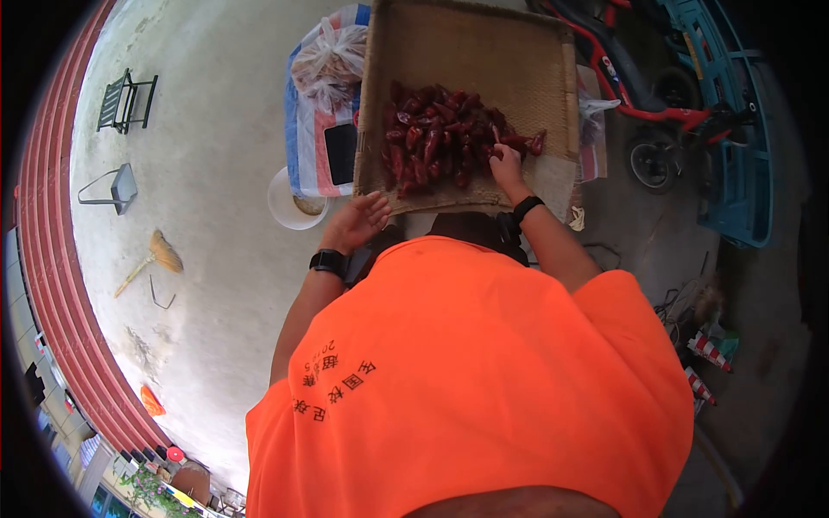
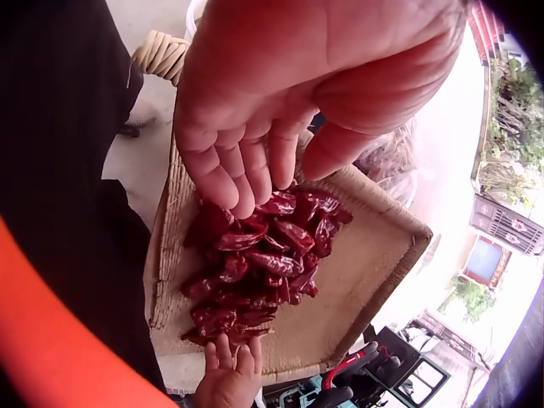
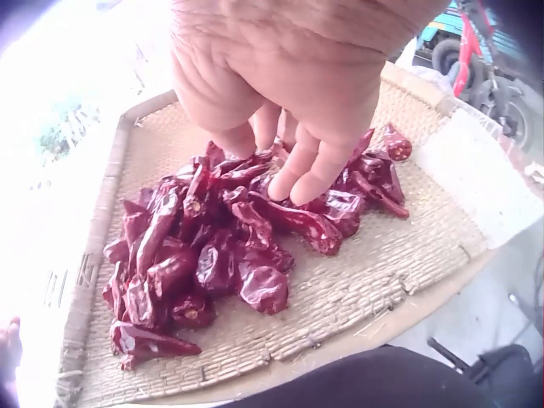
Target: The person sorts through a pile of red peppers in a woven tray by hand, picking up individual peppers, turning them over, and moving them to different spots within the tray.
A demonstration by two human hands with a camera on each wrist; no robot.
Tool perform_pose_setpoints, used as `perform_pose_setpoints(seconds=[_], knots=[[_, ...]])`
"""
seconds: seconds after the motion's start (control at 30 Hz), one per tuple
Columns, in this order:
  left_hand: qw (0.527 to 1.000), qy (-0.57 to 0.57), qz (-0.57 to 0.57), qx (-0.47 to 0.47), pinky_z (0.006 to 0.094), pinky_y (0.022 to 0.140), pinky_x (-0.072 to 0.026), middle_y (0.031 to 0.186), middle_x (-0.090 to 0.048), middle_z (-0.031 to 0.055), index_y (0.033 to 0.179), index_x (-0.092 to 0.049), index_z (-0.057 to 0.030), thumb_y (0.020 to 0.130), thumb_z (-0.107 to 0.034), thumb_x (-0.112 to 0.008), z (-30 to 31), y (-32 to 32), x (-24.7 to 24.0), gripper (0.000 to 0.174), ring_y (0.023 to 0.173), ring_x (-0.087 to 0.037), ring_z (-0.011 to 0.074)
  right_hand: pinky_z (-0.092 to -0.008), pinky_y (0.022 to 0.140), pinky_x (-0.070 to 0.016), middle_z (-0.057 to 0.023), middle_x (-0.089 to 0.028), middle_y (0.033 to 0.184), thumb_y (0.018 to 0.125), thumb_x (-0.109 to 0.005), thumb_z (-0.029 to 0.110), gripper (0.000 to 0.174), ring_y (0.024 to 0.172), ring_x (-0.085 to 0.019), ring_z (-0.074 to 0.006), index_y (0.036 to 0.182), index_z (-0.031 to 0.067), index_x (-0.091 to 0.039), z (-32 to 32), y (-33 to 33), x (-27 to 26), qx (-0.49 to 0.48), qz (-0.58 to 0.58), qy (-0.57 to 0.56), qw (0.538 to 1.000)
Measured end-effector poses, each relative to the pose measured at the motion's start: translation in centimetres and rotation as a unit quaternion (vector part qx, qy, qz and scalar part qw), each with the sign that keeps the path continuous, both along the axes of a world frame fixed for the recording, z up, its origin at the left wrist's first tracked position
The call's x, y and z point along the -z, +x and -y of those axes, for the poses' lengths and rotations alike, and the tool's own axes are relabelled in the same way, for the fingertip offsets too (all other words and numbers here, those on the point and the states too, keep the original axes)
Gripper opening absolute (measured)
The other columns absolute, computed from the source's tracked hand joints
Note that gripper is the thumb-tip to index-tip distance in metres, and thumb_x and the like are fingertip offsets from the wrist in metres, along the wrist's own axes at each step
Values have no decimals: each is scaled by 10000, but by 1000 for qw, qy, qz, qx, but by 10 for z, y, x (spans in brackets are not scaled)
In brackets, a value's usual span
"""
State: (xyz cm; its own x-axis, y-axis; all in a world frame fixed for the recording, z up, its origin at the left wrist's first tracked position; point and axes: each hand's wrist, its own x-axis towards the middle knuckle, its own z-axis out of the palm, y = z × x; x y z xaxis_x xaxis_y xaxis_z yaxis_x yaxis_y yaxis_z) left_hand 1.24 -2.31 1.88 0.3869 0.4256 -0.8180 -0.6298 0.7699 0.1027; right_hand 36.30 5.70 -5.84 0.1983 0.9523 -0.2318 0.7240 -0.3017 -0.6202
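Observation:
Dark red dried peppers (image 1: 432,138) lie heaped on a shallow woven tray (image 1: 471,43). At the right part of the heap, the right hand (image 1: 509,168) reaches in from the near side. In the right wrist view, the fingers of that hand (image 3: 289,93) point down, slightly bent, and touch the peppers (image 3: 255,221); no pepper shows gripped, and the thumb side is partly hidden. The left hand (image 1: 358,223) hangs palm up by the tray's near left corner. Its fingers are loosely bent and hold nothing, as the left wrist view shows the hand (image 2: 289,93) above the peppers (image 2: 272,246).
Left of the tray are a tied plastic bag (image 1: 332,60), a dark flat item (image 1: 340,154) and a white bucket (image 1: 289,203). A red cycle (image 1: 639,104) and a teal crate-like frame (image 1: 738,173) stand right. A broom (image 1: 155,255) and small stool (image 1: 128,102) are on the floor.

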Motion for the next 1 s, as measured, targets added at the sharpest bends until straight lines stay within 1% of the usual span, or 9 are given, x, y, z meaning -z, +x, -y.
perform_pose_setpoints(seconds=[0.03, 0.13, 0.33, 0.37, 0.47, 0.57, 0.63, 0.77, 1.0], knots=[[1000, -7, -2, -2, 327, 814, -438, 1087, -495, 83, 1148, -415, -68, 856, -165, -513, 0, 1, -2, 323, 943, -520, 211, -343, 853, -405, -165, -556, 1026, 741, -527, 164, 306, 1004, -509, -279, 1001, 6, -563, 0, 3, 8, 21, 80, 0, 997], [1000, -4, -3, -1, 328, 807, -444, 1091, -489, 85, 1143, -415, -71, 859, -174, -509, 1, 0, 0, 316, 942, -519, 211, -356, 813, -429, -133, -594, 980, 746, -521, 181, 299, 949, -547, -289, 987, 14, -578, 1, -2, 22, 11, -103, -188, 977], [1000, 6, -14, -3, 336, 851, -412, 1261, -383, 119, 1240, -343, -55, 854, -183, -498, 6, -6, 1, 435, 1047, -456, 238, -409, 730, -445, -130, -605, 960, 730, -516, 163, 265, 834, -585, -303, 956, 72, -619, 22, -36, 133, -504, 205, -168, 822], [1000, 6, -13, -6, 337, 852, -411, 1265, -380, 119, 1240, -344, -56, 853, -183, -500, 8, -8, 3, 437, 1048, -456, 239, -411, 731, -444, -100, -611, 970, 740, -476, 195, 253, 873, -584, -297, 884, 68, -640, 34, -66, 56, -262, 161, -245, 919], [1000, 5, -9, -13, 339, 855, -410, 1272, -375, 119, 1241, -348, -58, 851, -184, -505, 12, -10, 7, 439, 1049, -455, 243, -403, 720, -450, -100, -607, 981, 739, -478, 184, 236, 868, -583, -316, 849, 50, -637, 23, -51, 128, -515, 319, -223, 764], [1000, 4, -10, -18, 342, 854, -411, 1273, -376, 119, 1239, -353, -58, 850, -185, -509, 15, -10, 9, 438, 1051, -455, 245, -383, 798, -440, -89, -626, 915, 787, -493, 160, 283, 819, -599, -269, 1007, 11, -589, 16, -48, 96, -366, 209, -219, 880], [1000, 7, -10, -22, 346, 855, -410, 1271, -380, 118, 1239, -354, -58, 850, -187, -510, 16, -10, 9, 439, 1056, -453, 246, -319, 664, -461, -48, -609, 842, 772, -539, 143, 150, 729, -581, -198, 845, 27, -600, 19, -43, 48, -117, -55, -226, 965], [1000, 0, 8, -29, 331, 810, -441, 1104, -484, 93, 1150, -410, -60, 840, -157, -533, 13, -3, 6, 348, 952, -518, 218, -239, 577, -468, 8, -553, 776, 758, -601, 138, 148, 658, -537, -100, 872, 49, -573, 25, -33, -18, 102, -331, -204, 916], [1000, 18, 5, -15, 349, 856, -403, 1212, -421, 107, 1217, -361, -74, 847, -187, -517, 8, 2, 11, 417, 1033, -469, 238, -260, 610, -473, -33, -554, 830, 730, -624, 127, 332, 752, -549, -130, 1028, 37, -510, 18, 18, -22, 109, -140, -57, 983]])
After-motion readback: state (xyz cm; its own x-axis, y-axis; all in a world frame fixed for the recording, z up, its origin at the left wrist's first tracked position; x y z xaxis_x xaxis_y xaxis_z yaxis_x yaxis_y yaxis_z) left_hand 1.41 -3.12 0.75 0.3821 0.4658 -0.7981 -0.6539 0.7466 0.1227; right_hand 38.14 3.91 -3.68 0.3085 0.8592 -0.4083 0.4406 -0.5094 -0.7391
